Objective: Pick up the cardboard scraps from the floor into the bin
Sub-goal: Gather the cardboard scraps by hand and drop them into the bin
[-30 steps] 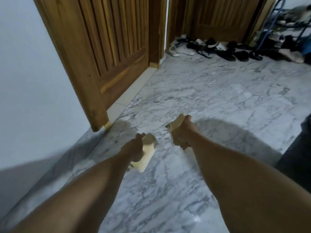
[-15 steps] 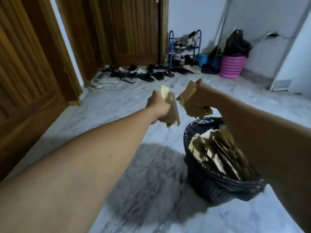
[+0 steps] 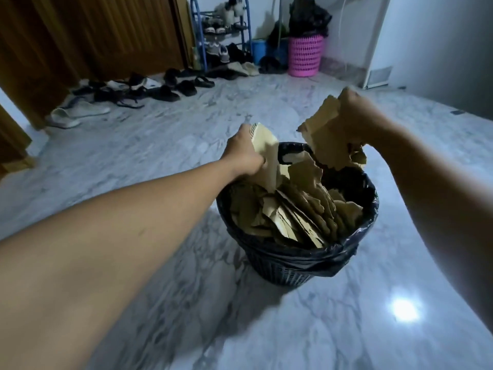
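A dark mesh bin [image 3: 288, 271] lined with a black bag stands on the marble floor, filled with torn cardboard scraps [image 3: 290, 217]. My left hand [image 3: 244, 153] is closed on a flat cardboard scrap [image 3: 266, 153] at the bin's left rim, its lower end down among the pile. Over the far right rim my right hand [image 3: 357, 116] grips a bunch of ragged cardboard scraps [image 3: 325, 137] held above the opening.
Sandals and shoes [image 3: 160, 89] lie scattered along the wooden doors [image 3: 93, 36] at the back left. A blue shoe rack [image 3: 221, 30], a pink basket [image 3: 305, 54] and a white appliance [image 3: 378, 49] stand at the back wall. Marble floor [image 3: 133, 161] surrounds the bin.
I have turned from the door toward the bin. Both hands, each holding cardboard, have come over the bin; the left has dropped to the rim with its scrap entering the pile.
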Motion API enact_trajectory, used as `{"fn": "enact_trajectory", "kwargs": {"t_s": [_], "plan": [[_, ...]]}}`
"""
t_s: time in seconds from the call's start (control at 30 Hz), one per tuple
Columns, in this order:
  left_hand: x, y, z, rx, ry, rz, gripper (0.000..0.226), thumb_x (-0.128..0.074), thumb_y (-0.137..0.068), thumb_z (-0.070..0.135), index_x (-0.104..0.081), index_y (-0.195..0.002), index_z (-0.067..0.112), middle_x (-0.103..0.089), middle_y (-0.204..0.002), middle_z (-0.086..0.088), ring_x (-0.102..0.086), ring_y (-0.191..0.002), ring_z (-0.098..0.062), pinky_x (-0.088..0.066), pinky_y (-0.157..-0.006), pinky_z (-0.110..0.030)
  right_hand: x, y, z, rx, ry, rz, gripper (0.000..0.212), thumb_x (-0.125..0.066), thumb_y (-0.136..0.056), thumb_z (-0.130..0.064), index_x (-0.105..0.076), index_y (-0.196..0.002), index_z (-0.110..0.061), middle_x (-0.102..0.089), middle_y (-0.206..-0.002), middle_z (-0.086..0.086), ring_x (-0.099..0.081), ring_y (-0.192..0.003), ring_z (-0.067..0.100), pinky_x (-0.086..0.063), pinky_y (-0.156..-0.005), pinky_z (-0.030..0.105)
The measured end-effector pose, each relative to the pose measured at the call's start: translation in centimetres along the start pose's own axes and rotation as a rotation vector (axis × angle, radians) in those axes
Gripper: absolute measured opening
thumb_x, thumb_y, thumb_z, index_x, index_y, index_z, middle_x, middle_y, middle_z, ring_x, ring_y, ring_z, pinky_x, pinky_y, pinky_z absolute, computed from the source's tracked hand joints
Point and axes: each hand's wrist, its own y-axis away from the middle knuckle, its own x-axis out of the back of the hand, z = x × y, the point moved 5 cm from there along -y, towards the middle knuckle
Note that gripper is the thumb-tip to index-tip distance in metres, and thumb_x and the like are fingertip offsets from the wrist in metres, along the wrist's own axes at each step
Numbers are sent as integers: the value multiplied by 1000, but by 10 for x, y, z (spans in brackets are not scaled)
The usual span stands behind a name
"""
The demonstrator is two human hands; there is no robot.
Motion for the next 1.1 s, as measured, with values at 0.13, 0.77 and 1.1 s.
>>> {"fn": "enact_trajectory", "kwargs": {"t_s": [0.13,0.77,1.1], "plan": [[-32,-8,18,-130,-127,-145,77,-67,-86,16,-23,-149,16,-48,-136,-14,-51,-120,-32,-39,-78,-30,-7,5,28,-54,43,17,30,-59,-90,-12,-43,-113,2,-56,-98,23,-52,-83,33,-45,-68,44],[-77,16,21,-36,-182,-409,88,-53,-86,4,4,-151,21,-56,-122,-20,-61,-100,-33,-53,-81,-40,-92,121,-10,-128,80,-401,27,-53,-92,-39,-61,-109,-20,-66,-110,4,-60,-92,26,-54,-82,42],[-29,31,3,-49,-23,-293,100,-52,-94,18,33,-148,17,-52,-134,-23,-60,-102,-35,-47,-73,-37,-50,118,-24,-170,144,20,12,-54,-85,-19,-58,-97,-18,-64,-89,1,-59,-73,30,-43,-58,32]]}}
